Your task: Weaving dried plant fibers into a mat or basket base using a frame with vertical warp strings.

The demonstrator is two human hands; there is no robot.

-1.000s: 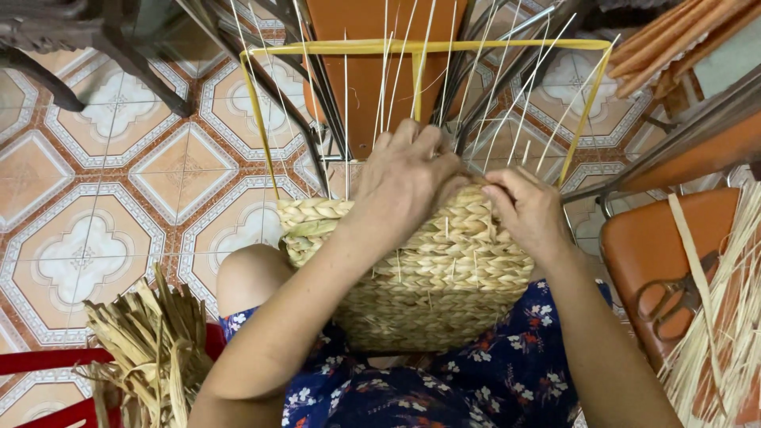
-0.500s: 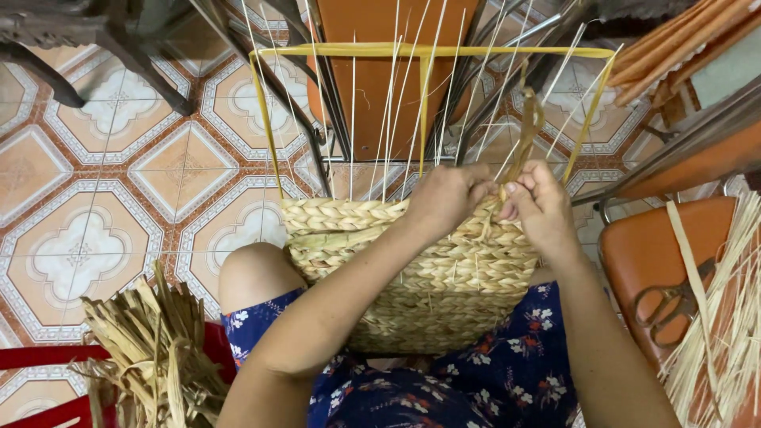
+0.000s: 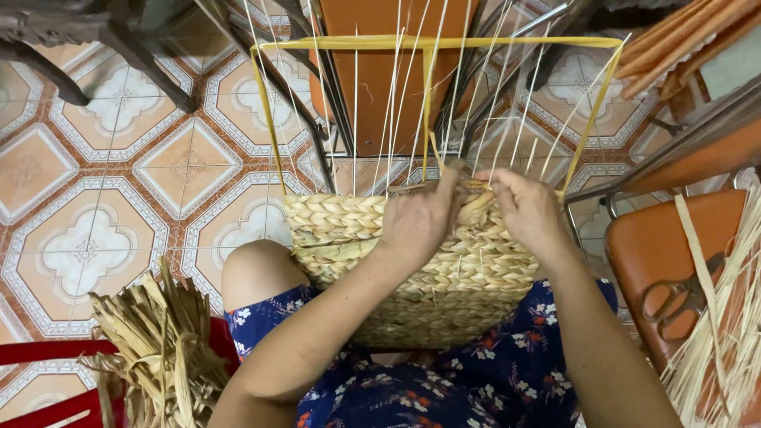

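A half-woven straw basket [image 3: 357,238] rests on my lap, with thin pale stakes [image 3: 390,119] rising from it inside a yellow frame [image 3: 432,43]. My left hand [image 3: 420,218] and my right hand [image 3: 527,210] both sit at the top woven row, right of its middle. Between them they pinch a braided straw strand [image 3: 478,204], fingers closed on it. The strand's far end is hidden behind the fingers.
A bundle of dried straw [image 3: 162,349] lies at my lower left over a red stool edge [image 3: 43,349]. An orange chair [image 3: 674,254] at right carries scissors [image 3: 674,297] and loose pale fibres [image 3: 725,333]. Chair legs and patterned floor tiles [image 3: 87,174] lie beyond.
My hands have drawn the strand down from above the rim and now press it into the top row. The left hand has shifted right, towards the right hand.
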